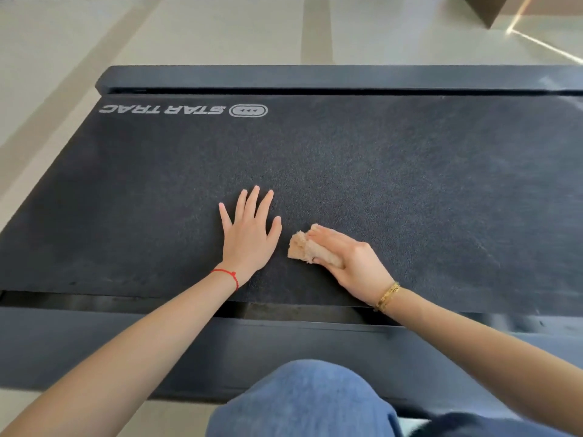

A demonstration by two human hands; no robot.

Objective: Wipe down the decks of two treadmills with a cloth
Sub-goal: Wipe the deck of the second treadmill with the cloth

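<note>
Denim covers one knee (303, 402) at the near edge, cut off below. Two hands lie on one treadmill belt (410, 184) (its right end runs out of view). Spread flat, the left hand (249, 234) presses the belt; just right of it, the right hand (350, 260) grips one tan cloth (304, 246), partly hidden under its fingers.

Left hand (249, 234) lies flat, fingers spread, on dark treadmill belt (410, 184). Right hand (353, 260) just beside it grips tan cloth (303, 246), pressed on belt. Red string (227, 275) on left wrist, gold bracelet (387, 296) on right. White logo (183, 110) far left; blue-jeans knee (303, 402) at bottom, pale floor (189, 33) beyond
</note>
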